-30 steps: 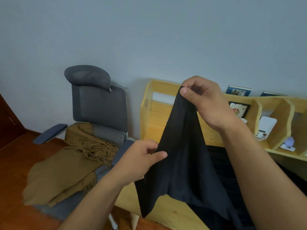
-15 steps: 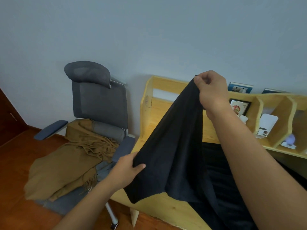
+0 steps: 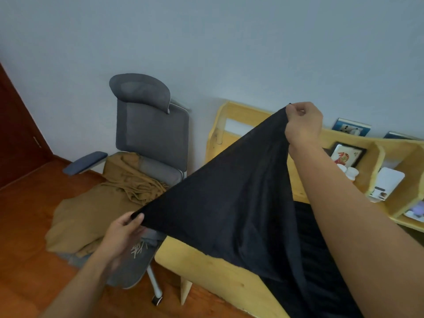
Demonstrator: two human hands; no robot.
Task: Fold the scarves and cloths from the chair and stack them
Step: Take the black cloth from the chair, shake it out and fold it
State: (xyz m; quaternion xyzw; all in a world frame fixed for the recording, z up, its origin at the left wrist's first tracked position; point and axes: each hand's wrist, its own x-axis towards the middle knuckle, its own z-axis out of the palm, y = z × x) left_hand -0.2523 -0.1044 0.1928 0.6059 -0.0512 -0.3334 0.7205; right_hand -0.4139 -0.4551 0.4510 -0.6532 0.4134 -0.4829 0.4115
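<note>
We've got the black scarf (image 3: 229, 203) stretched between left hand (image 3: 125, 230) and right hand (image 3: 302, 125), each grip pinching a corner; no fold yet, brown scarf (image 3: 96, 210) waits on the chair (image 3: 151, 136).

Both hands pinch shut, left hand (image 3: 125, 228) low, right hand (image 3: 302, 125) raised.

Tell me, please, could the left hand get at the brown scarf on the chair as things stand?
Probably not yet: the left hand pinches the black cloth, though the brown scarf lies uncovered just beyond it.
</note>
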